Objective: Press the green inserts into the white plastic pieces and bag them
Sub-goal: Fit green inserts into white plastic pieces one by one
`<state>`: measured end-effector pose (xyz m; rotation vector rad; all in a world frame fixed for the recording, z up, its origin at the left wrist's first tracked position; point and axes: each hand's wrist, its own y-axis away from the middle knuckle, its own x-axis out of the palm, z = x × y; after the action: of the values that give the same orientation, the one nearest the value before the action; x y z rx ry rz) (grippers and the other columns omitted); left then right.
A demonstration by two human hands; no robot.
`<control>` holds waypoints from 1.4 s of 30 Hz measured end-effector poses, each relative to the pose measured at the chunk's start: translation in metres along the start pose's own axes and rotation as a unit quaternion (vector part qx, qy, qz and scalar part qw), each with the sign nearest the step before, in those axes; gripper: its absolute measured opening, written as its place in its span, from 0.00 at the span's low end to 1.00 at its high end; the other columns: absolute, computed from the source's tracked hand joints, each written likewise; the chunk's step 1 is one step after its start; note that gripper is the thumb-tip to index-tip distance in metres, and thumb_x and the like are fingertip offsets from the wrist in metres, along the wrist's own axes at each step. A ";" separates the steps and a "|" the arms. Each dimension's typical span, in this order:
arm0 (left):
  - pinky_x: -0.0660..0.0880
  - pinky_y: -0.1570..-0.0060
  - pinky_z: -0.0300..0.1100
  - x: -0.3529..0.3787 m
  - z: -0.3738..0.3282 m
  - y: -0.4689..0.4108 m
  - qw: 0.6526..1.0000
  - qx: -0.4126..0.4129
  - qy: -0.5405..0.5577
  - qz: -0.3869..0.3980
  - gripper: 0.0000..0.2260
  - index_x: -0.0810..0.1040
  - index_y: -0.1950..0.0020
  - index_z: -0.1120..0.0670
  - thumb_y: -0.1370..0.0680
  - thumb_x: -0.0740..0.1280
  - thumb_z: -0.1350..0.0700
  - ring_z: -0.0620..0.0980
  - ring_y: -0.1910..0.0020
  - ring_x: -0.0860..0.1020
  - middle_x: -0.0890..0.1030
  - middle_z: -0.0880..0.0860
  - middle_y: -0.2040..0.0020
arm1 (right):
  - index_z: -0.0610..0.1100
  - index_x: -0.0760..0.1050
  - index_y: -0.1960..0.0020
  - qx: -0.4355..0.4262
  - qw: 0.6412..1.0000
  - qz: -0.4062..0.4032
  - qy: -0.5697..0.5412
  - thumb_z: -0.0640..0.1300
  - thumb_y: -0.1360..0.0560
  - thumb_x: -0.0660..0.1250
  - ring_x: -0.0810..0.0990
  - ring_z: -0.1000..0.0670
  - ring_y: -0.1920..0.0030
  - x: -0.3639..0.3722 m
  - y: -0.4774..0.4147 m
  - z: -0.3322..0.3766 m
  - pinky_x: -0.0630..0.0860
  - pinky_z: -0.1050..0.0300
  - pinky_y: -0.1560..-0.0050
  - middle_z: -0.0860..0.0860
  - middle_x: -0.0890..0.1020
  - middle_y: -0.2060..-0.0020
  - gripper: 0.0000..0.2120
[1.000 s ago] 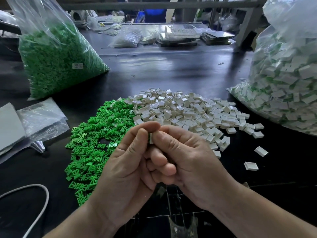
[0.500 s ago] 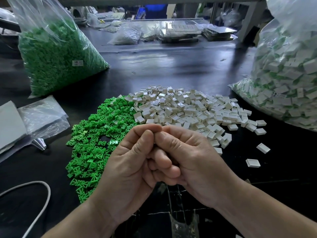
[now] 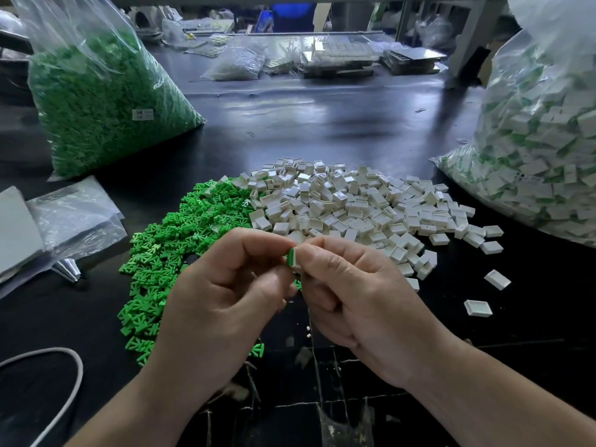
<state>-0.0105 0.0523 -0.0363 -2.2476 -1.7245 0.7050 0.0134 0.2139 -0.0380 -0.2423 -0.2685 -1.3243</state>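
A: Hands?

B: Together, raised over the near edge of the table (image 3: 322, 117). The right hand (image 3: 361, 295) pinches one white piece (image 3: 297, 261) between thumb and forefinger. The left hand (image 3: 225, 304) meets it from the other side, curled fingertips on the green insert (image 3: 291, 258). Both are clamped on the same small part.

A: Is the insert seated?

B: It shows as a green strip on the piece's left face, flush against the white. How deep it sits, I cannot tell.

A: Stock below?

B: The loose green inserts (image 3: 180, 240) lie in a heap on the left, partly hidden under the left hand. The loose white pieces (image 3: 354, 208) lie in a heap on the right and the two heaps touch at the middle. A few white strays lie apart toward the right.

A: Further out?

B: Far left is a clear bag of green inserts (image 3: 103, 101), full and slumped. At the right edge is a bag of finished pieces (image 3: 541, 150), white with green showing through. The flat empty bags (image 3: 71, 217) are stacked at the left and a white cable (image 3: 64, 382) loops at near left.
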 end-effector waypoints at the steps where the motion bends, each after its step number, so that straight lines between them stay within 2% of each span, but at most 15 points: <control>1: 0.77 0.64 0.32 0.001 -0.001 -0.001 0.998 0.023 -0.059 -0.008 0.09 0.81 0.52 0.47 0.27 0.71 0.61 0.43 0.64 0.82 0.84 0.45 0.59 | 0.48 0.77 0.61 0.002 1.000 -0.003 0.004 0.49 0.23 0.65 0.59 0.54 0.79 -0.001 0.000 0.000 0.56 0.64 0.80 0.47 0.65 0.72 0.10; 3: 0.72 0.62 0.24 0.002 -0.004 -0.003 0.988 0.063 -0.136 -0.019 0.07 0.81 0.52 0.48 0.28 0.71 0.58 0.38 0.60 0.80 0.82 0.41 0.58 | 0.49 0.77 0.61 0.004 1.000 -0.007 0.025 0.49 0.23 0.65 0.59 0.54 0.78 -0.002 0.000 0.001 0.56 0.63 0.80 0.48 0.66 0.73 0.09; 6: 0.71 0.60 0.24 0.002 -0.007 -0.004 0.979 0.088 -0.184 -0.015 0.06 0.81 0.52 0.51 0.28 0.67 0.54 0.38 0.58 0.79 0.81 0.40 0.59 | 0.48 0.79 0.59 -0.001 0.997 -0.015 0.081 0.51 0.23 0.66 0.62 0.55 0.77 -0.005 0.001 0.000 0.59 0.64 0.79 0.50 0.68 0.73 0.09; 10: 0.74 0.62 0.30 -0.001 -0.005 -0.005 0.969 0.096 -0.228 0.000 0.09 0.82 0.53 0.54 0.29 0.66 0.54 0.42 0.61 0.79 0.81 0.43 0.59 | 0.41 0.77 0.56 -0.005 0.988 -0.035 0.153 0.53 0.23 0.66 0.64 0.59 0.77 -0.008 0.000 -0.002 0.62 0.67 0.77 0.55 0.70 0.74 0.15; 14: 0.76 0.61 0.38 -0.003 -0.003 -0.006 0.959 0.102 -0.266 0.012 0.09 0.83 0.54 0.54 0.29 0.65 0.54 0.42 0.61 0.79 0.82 0.45 0.60 | 0.41 0.77 0.56 0.007 0.984 -0.046 0.175 0.54 0.24 0.67 0.64 0.58 0.77 -0.010 0.000 -0.004 0.62 0.66 0.78 0.55 0.70 0.75 0.16; 17: 0.77 0.61 0.47 -0.004 -0.001 -0.005 0.943 0.113 -0.313 0.020 0.10 0.83 0.55 0.53 0.29 0.64 0.53 0.46 0.63 0.80 0.83 0.45 0.61 | 0.43 0.78 0.58 0.026 0.979 -0.053 0.194 0.55 0.24 0.66 0.64 0.58 0.77 -0.010 -0.001 -0.006 0.62 0.64 0.78 0.55 0.70 0.75 0.15; 21: 0.75 0.61 0.46 -0.005 0.002 -0.006 0.917 0.132 -0.373 0.051 0.09 0.84 0.56 0.53 0.28 0.65 0.53 0.43 0.64 0.76 0.83 0.45 0.61 | 0.52 0.80 0.64 0.086 0.981 -0.054 0.167 0.54 0.23 0.66 0.65 0.58 0.78 -0.008 -0.002 -0.004 0.61 0.65 0.80 0.57 0.71 0.75 0.13; 26: 0.70 0.60 0.40 -0.005 0.001 -0.005 0.919 0.105 -0.373 0.075 0.09 0.83 0.55 0.52 0.27 0.64 0.52 0.42 0.62 0.73 0.82 0.43 0.61 | 0.54 0.79 0.69 0.131 0.986 -0.031 0.101 0.48 0.19 0.65 0.61 0.56 0.78 -0.006 -0.002 0.003 0.58 0.65 0.81 0.54 0.68 0.75 0.19; 31: 0.66 0.62 0.39 -0.003 0.001 -0.005 0.905 0.122 -0.402 0.060 0.08 0.81 0.56 0.53 0.27 0.63 0.54 0.42 0.64 0.70 0.81 0.45 0.62 | 0.53 0.79 0.67 0.129 0.985 -0.043 0.109 0.49 0.19 0.66 0.61 0.56 0.77 -0.004 -0.002 0.003 0.58 0.64 0.81 0.54 0.69 0.75 0.18; 35: 0.66 0.62 0.39 -0.003 0.003 -0.006 0.901 0.127 -0.411 0.054 0.08 0.81 0.57 0.54 0.27 0.62 0.54 0.47 0.68 0.74 0.81 0.47 0.63 | 0.53 0.79 0.68 0.115 0.984 -0.051 0.123 0.50 0.20 0.66 0.65 0.58 0.79 -0.005 -0.002 0.001 0.61 0.67 0.81 0.56 0.71 0.76 0.17; 38: 0.65 0.61 0.36 -0.003 0.003 -0.005 0.899 0.119 -0.416 0.062 0.09 0.81 0.56 0.54 0.27 0.62 0.54 0.46 0.68 0.74 0.82 0.47 0.62 | 0.53 0.79 0.66 0.095 0.977 -0.079 0.171 0.56 0.26 0.67 0.68 0.60 0.78 -0.005 -0.003 -0.004 0.63 0.69 0.79 0.58 0.72 0.76 0.12; 40: 0.69 0.60 0.37 -0.002 0.004 -0.004 0.910 0.100 -0.396 0.070 0.09 0.81 0.55 0.53 0.27 0.62 0.54 0.45 0.66 0.76 0.82 0.46 0.62 | 0.53 0.79 0.67 0.087 0.979 -0.079 0.169 0.56 0.28 0.67 0.68 0.60 0.78 -0.006 -0.003 -0.006 0.63 0.69 0.79 0.58 0.72 0.76 0.12; 42: 0.72 0.62 0.33 -0.002 0.002 -0.003 0.939 0.045 -0.334 0.073 0.09 0.81 0.55 0.49 0.27 0.61 0.52 0.39 0.66 0.76 0.81 0.42 0.63 | 0.53 0.79 0.68 0.084 0.982 -0.070 0.156 0.54 0.27 0.67 0.69 0.60 0.79 -0.009 -0.003 -0.004 0.63 0.71 0.79 0.58 0.72 0.76 0.12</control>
<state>-0.0150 0.0511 -0.0362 -2.2304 -1.7220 1.7003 0.0089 0.2197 -0.0447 0.1301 -0.1330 -1.4481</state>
